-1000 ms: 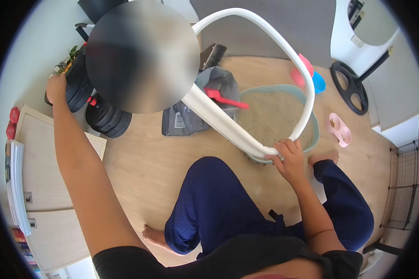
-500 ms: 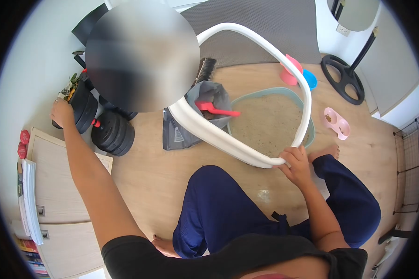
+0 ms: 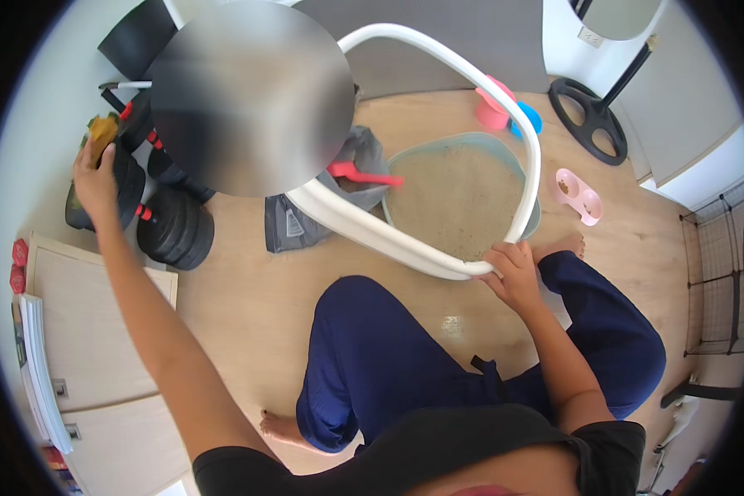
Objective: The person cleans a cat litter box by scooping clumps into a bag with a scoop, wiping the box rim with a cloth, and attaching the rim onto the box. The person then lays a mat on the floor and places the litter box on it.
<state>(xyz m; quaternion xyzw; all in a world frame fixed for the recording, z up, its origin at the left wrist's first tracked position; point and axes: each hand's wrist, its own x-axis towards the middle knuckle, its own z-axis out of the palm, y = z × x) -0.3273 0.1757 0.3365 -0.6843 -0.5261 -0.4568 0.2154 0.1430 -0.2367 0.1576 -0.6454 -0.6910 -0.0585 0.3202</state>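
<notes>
My right hand (image 3: 512, 273) is closed on the near corner of a white litter box rim (image 3: 372, 233), a large ring-shaped frame held tilted above the floor. Under and beyond it lies the pale green litter tray (image 3: 401, 161) with sandy litter. A grey bag (image 3: 293, 227) stands left of the tray, with a red litter scoop (image 3: 364, 175) across its mouth. Far to the left, my left hand (image 3: 97, 186) reaches to the black dumbbells and grips a crumpled yellow-and-green thing (image 3: 103, 131), whose kind I cannot make out. A round blur hides the rim's upper left part.
Black dumbbells (image 3: 174, 231) stand along the left wall near a pale cabinet (image 3: 99, 331). Beyond the tray are a pink container (image 3: 493, 106) and a blue one (image 3: 527, 121). A pink double pet bowl (image 3: 579, 197) and a black stand base (image 3: 587, 122) sit at right.
My left hand has lifted slightly, and more of the yellow-and-green thing shows in its fingers. My right hand keeps its hold on the white rim. The view has shifted a little.
</notes>
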